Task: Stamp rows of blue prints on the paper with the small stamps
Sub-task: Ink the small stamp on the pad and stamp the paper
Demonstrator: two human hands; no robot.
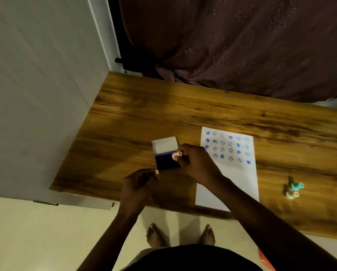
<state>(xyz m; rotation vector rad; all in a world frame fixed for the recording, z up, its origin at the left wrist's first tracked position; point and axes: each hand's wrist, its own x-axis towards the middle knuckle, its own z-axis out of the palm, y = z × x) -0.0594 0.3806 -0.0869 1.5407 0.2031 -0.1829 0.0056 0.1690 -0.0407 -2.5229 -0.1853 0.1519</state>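
A white sheet of paper [236, 177] lies on the wooden table [144, 106], with several rows of blue prints [227, 147] across its top half. Left of it sits an open ink pad [164, 161] with a dark blue surface and its white lid [165, 144] folded back. My right hand [197, 163] holds a small pink stamp [176, 155] at the pad's right edge. My left hand [138, 184] is closed near the pad's front left corner, pinching something small and pale that I cannot identify.
Two more small stamps, a teal one [296, 185] and a white one [291, 195], lie on the table right of the paper. A dark curtain [232, 42] hangs behind the table; a white wall [42, 90] stands on the left. My bare feet [180, 234] are below the table's edge.
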